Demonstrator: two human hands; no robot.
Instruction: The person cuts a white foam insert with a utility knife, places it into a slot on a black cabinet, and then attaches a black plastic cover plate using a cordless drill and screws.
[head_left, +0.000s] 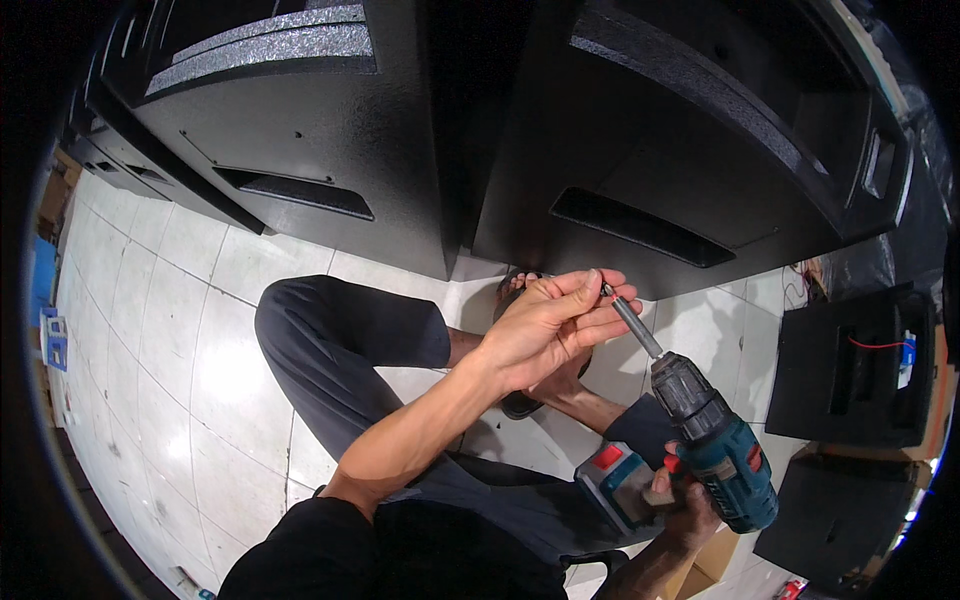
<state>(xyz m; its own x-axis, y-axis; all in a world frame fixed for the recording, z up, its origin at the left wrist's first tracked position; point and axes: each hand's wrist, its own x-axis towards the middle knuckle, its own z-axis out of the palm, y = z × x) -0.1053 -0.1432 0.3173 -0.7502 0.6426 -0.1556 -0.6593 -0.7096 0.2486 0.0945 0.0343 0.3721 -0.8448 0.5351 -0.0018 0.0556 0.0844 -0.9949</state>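
My right hand [690,515] is wrapped round the grip of a teal and black cordless drill [735,465]. A red-topped battery pack [612,478] sits on the end of that grip. From the black chuck [690,390], a long metal bit holder [634,325] points up and left toward my left hand [560,325]. There, thumb and forefinger pinch together at the holder's tip. What they hold is too small and too covered to name. The other fingers of that hand stretch out behind the holder.
Two large black speaker cabinets [370,120] [640,150] with recessed slots stand in front of me. Smaller black boxes [850,365] are at the right, one with a red wire. My bent legs [340,340] rest on white floor tiles [150,330]. An open cardboard box [712,560] lies below the drill.
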